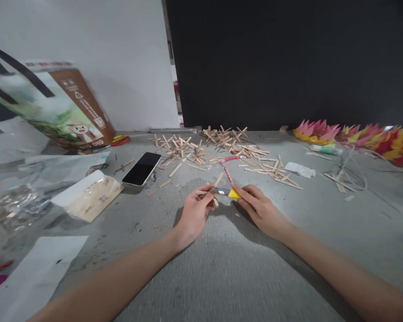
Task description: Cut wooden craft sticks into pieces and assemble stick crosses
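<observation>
My left hand [195, 210] is closed, pinching crossed wooden craft sticks [218, 180] between thumb and fingers. My right hand [262, 211] is closed on a knife [234, 194] with a yellow end and a grey blade. The blade points left and meets the sticks at my left fingertips; whether it cuts into them I cannot tell. A thin red-and-white patterned rod [228, 175] sticks up by my right fingers; its lower end is hidden. Beyond my hands lie a heap of joined crosses of craft sticks [179, 147] and several loose sticks [277, 172].
A black phone [142, 169] lies left of the sticks. Further left are plastic packets [93, 197], white paper [36, 268], red-and-yellow scissors [121, 140] and a printed bag [63, 107]. At right are a glue tube [325, 150], a cable [349, 172] and paper flowers [317, 133].
</observation>
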`<state>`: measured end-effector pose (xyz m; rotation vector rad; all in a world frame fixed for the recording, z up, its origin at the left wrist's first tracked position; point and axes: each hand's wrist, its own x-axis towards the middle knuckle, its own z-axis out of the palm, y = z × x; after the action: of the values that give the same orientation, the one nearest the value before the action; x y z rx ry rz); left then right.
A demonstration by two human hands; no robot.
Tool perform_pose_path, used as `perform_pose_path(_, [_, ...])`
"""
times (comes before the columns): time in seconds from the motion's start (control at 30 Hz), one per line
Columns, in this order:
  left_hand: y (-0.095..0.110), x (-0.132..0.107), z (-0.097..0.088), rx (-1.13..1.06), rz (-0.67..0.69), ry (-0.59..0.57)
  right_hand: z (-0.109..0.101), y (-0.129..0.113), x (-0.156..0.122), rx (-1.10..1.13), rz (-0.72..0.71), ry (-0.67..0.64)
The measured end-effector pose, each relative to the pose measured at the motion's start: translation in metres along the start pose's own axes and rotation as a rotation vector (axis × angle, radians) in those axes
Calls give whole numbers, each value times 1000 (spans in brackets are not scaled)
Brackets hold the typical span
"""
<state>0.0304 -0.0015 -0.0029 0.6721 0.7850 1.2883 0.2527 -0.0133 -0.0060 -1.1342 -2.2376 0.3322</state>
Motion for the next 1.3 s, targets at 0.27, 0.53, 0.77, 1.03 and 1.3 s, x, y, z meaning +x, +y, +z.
perform_pose_path(0.27, [0, 0, 0, 14, 4, -7, 2, 1, -1, -9, -31, -1])
perform_pose_path(0.53, [0, 1, -4, 159, 33, 1, 3, 2, -2, -8, -45, 1])
perform_pose_path(0.77, [-1, 3, -5, 78, 30, -8, 0, 0, 0, -6, -35, -1])
perform_pose_path(1.03, [1, 2, -4, 120, 32, -20, -1, -1, -1, 12, -38, -12])
perform_pose_path(1.3, [1, 0, -6, 220, 65, -60, -2, -1, -1, 10, -45, -8])
